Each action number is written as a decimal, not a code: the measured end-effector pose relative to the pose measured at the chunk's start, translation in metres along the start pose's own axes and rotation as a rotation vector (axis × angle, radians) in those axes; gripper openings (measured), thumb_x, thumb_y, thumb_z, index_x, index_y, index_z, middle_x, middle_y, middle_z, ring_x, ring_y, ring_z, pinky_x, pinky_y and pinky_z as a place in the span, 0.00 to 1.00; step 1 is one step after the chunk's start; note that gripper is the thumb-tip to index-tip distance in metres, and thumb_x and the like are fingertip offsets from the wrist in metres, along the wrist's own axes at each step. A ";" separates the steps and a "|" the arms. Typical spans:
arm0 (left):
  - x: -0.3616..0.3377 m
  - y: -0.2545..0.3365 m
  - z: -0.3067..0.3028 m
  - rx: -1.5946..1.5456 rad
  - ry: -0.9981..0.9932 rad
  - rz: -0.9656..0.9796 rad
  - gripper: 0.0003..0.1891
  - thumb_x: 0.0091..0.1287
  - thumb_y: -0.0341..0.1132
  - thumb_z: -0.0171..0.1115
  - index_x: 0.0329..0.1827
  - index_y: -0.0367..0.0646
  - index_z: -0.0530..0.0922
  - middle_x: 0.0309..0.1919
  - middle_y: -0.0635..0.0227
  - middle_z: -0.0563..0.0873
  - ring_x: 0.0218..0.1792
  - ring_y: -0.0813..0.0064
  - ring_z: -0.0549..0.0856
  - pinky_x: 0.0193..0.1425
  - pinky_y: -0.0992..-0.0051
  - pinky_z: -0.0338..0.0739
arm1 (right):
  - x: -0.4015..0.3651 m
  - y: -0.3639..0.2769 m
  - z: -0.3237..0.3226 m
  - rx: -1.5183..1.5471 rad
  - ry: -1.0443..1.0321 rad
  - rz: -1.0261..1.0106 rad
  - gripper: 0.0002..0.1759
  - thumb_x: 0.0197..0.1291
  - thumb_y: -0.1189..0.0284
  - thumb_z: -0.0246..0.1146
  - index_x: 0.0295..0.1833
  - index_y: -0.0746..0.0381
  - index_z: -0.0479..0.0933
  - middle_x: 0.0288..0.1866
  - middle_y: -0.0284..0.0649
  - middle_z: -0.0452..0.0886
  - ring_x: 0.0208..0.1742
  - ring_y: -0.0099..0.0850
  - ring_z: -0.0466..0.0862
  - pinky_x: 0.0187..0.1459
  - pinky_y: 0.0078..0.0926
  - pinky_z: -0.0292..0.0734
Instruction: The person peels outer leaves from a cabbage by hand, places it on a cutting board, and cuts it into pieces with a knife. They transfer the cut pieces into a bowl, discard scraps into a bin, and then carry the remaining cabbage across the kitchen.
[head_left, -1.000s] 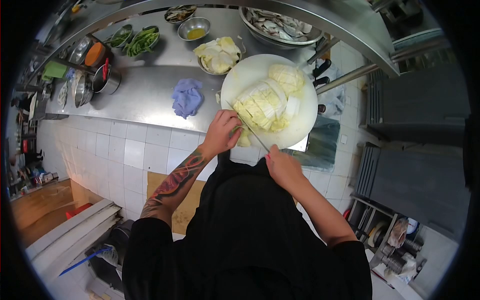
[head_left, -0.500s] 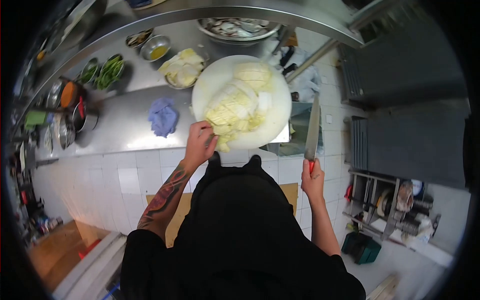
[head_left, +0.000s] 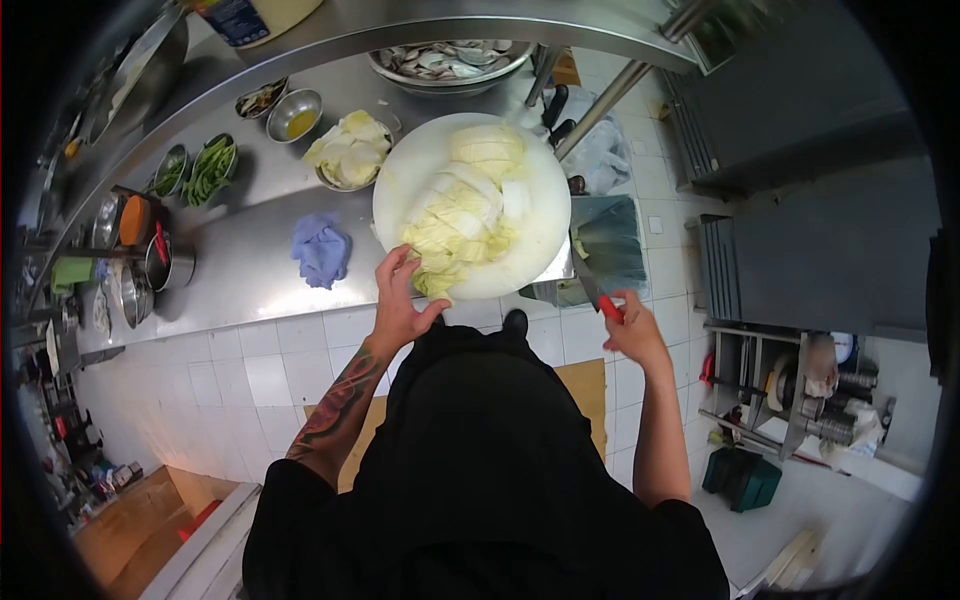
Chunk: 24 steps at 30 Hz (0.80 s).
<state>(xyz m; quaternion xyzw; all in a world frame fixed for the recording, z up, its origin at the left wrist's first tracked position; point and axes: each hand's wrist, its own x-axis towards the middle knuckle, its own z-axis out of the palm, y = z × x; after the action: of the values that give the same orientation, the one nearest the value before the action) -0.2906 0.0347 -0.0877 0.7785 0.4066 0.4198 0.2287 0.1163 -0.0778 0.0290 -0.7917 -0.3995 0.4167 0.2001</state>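
Observation:
Cut pale yellow cabbage (head_left: pixel 455 215) lies in a heap on a round white cutting board (head_left: pixel 545 225), with a larger rounded piece (head_left: pixel 487 148) behind it. My left hand (head_left: pixel 402 300) is at the board's near left edge, fingers spread, fingertips against the leaves at the heap's lower left. Off the board's right side, my right hand (head_left: pixel 632 328) holds a knife (head_left: pixel 590 283) by its red handle, the blade tilted up and left towards the board's edge.
A blue cloth (head_left: pixel 320 250) lies on the steel counter (head_left: pixel 230 270) left of the board. Behind are a bowl of cabbage leaves (head_left: pixel 350 150), a bowl with yellow liquid (head_left: pixel 296 115), greens (head_left: pixel 210 170) and a large basin (head_left: pixel 450 65). A steel shelf edge (head_left: pixel 420 30) crosses overhead.
My right hand has shifted its hold on the knife, and the blade has swung from upright to leaning left, towards the board. My left hand's fingers have spread beside the leaves.

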 end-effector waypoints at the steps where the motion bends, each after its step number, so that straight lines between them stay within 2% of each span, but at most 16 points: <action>1: 0.000 0.001 0.003 0.007 0.009 -0.007 0.46 0.65 0.47 0.85 0.78 0.38 0.66 0.77 0.40 0.67 0.76 0.38 0.71 0.82 0.47 0.69 | 0.022 0.002 -0.002 -0.211 0.092 -0.152 0.14 0.71 0.70 0.68 0.56 0.66 0.78 0.35 0.53 0.89 0.32 0.50 0.92 0.35 0.47 0.87; 2: 0.002 0.001 0.005 0.104 0.015 0.025 0.50 0.63 0.51 0.86 0.80 0.39 0.65 0.80 0.38 0.64 0.78 0.34 0.69 0.82 0.45 0.68 | 0.043 0.001 -0.004 -0.419 0.187 -0.305 0.13 0.68 0.71 0.69 0.54 0.65 0.81 0.40 0.54 0.91 0.40 0.54 0.94 0.43 0.50 0.89; 3: 0.004 0.001 0.008 0.199 0.020 0.057 0.54 0.60 0.54 0.86 0.83 0.40 0.64 0.84 0.36 0.60 0.80 0.30 0.67 0.83 0.42 0.67 | 0.059 -0.012 -0.003 -0.423 0.181 -0.314 0.13 0.68 0.71 0.69 0.54 0.65 0.81 0.40 0.54 0.91 0.40 0.54 0.94 0.43 0.50 0.89; 5: 0.014 0.002 0.009 0.198 0.040 0.048 0.55 0.59 0.53 0.87 0.84 0.40 0.63 0.86 0.35 0.57 0.81 0.29 0.65 0.84 0.41 0.66 | 0.088 -0.041 0.006 -0.616 0.216 -0.263 0.09 0.66 0.73 0.69 0.50 0.62 0.84 0.46 0.55 0.92 0.50 0.58 0.92 0.51 0.54 0.87; 6: 0.020 0.004 0.010 0.192 0.052 0.044 0.57 0.58 0.52 0.88 0.85 0.40 0.61 0.88 0.33 0.53 0.83 0.28 0.63 0.85 0.40 0.64 | 0.099 -0.046 0.008 -0.619 0.215 -0.271 0.09 0.66 0.73 0.69 0.50 0.62 0.84 0.46 0.55 0.92 0.50 0.58 0.92 0.51 0.54 0.87; 9: 0.036 0.005 0.014 0.126 0.055 0.012 0.59 0.58 0.50 0.88 0.87 0.41 0.60 0.88 0.32 0.52 0.86 0.26 0.59 0.86 0.38 0.63 | 0.120 -0.065 0.023 -0.805 0.140 -0.244 0.08 0.67 0.71 0.71 0.50 0.60 0.85 0.50 0.54 0.92 0.52 0.56 0.92 0.50 0.53 0.87; 11: 0.043 0.003 0.018 0.146 0.051 0.009 0.61 0.56 0.50 0.89 0.87 0.41 0.58 0.89 0.31 0.50 0.86 0.25 0.57 0.87 0.38 0.62 | 0.114 -0.085 0.037 -0.454 0.367 -0.670 0.13 0.68 0.67 0.73 0.54 0.59 0.86 0.54 0.52 0.91 0.53 0.53 0.91 0.52 0.51 0.87; 12: 0.046 0.002 0.021 0.157 0.034 0.015 0.63 0.55 0.50 0.89 0.88 0.41 0.56 0.89 0.31 0.47 0.87 0.25 0.56 0.88 0.38 0.62 | 0.115 -0.095 0.046 -0.455 0.358 -0.677 0.13 0.68 0.67 0.73 0.54 0.59 0.86 0.54 0.52 0.91 0.53 0.53 0.91 0.52 0.51 0.87; 14: 0.049 0.004 0.025 0.152 0.066 -0.008 0.61 0.55 0.50 0.89 0.88 0.42 0.58 0.89 0.30 0.49 0.86 0.24 0.57 0.86 0.37 0.63 | 0.122 -0.117 0.068 -0.082 0.245 -0.771 0.22 0.68 0.62 0.76 0.63 0.61 0.84 0.60 0.52 0.88 0.57 0.51 0.90 0.57 0.48 0.86; 15: 0.050 0.004 0.025 0.142 0.094 -0.022 0.60 0.56 0.51 0.88 0.88 0.44 0.59 0.88 0.29 0.51 0.85 0.23 0.59 0.85 0.37 0.64 | 0.129 -0.124 0.079 -0.076 0.237 -0.776 0.22 0.68 0.62 0.76 0.63 0.61 0.84 0.60 0.52 0.88 0.57 0.51 0.90 0.57 0.48 0.86; 17: 0.053 0.005 0.027 0.158 0.104 -0.030 0.62 0.54 0.53 0.88 0.88 0.44 0.59 0.88 0.30 0.52 0.85 0.23 0.60 0.85 0.37 0.65 | 0.142 -0.134 0.100 -0.008 0.301 -0.853 0.32 0.69 0.59 0.76 0.71 0.65 0.79 0.63 0.54 0.86 0.63 0.52 0.88 0.64 0.47 0.83; 18: 0.054 0.005 0.027 0.165 0.113 -0.034 0.63 0.53 0.56 0.89 0.89 0.45 0.59 0.88 0.30 0.52 0.85 0.23 0.61 0.85 0.37 0.65 | 0.142 -0.141 0.110 -0.004 0.292 -0.861 0.32 0.69 0.59 0.76 0.71 0.65 0.79 0.63 0.54 0.86 0.63 0.52 0.88 0.64 0.47 0.83; 20: 0.057 0.014 0.023 0.211 0.099 -0.014 0.65 0.51 0.59 0.88 0.89 0.45 0.59 0.88 0.31 0.53 0.85 0.23 0.61 0.85 0.37 0.65 | 0.139 -0.154 0.127 -0.103 0.204 -0.979 0.39 0.68 0.56 0.76 0.75 0.69 0.75 0.67 0.56 0.83 0.70 0.55 0.82 0.69 0.49 0.80; 23: 0.056 0.017 0.025 0.264 0.085 0.009 0.68 0.47 0.63 0.89 0.89 0.46 0.60 0.88 0.33 0.56 0.84 0.25 0.62 0.84 0.38 0.65 | 0.131 -0.169 0.151 -0.244 0.254 -0.941 0.43 0.69 0.51 0.76 0.76 0.70 0.73 0.69 0.57 0.81 0.72 0.57 0.79 0.71 0.49 0.78; 24: 0.056 0.015 0.025 0.278 0.093 0.010 0.69 0.46 0.63 0.89 0.90 0.47 0.60 0.87 0.34 0.58 0.84 0.27 0.64 0.84 0.37 0.65 | 0.132 -0.172 0.157 -0.244 0.276 -0.917 0.48 0.66 0.47 0.77 0.78 0.70 0.73 0.69 0.58 0.79 0.71 0.58 0.77 0.71 0.50 0.77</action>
<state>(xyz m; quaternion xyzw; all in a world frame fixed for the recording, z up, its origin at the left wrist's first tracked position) -0.2456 0.0720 -0.0651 0.7845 0.4670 0.3962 0.0972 -0.0490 0.1285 -0.0149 -0.5997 -0.7224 0.1270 0.3200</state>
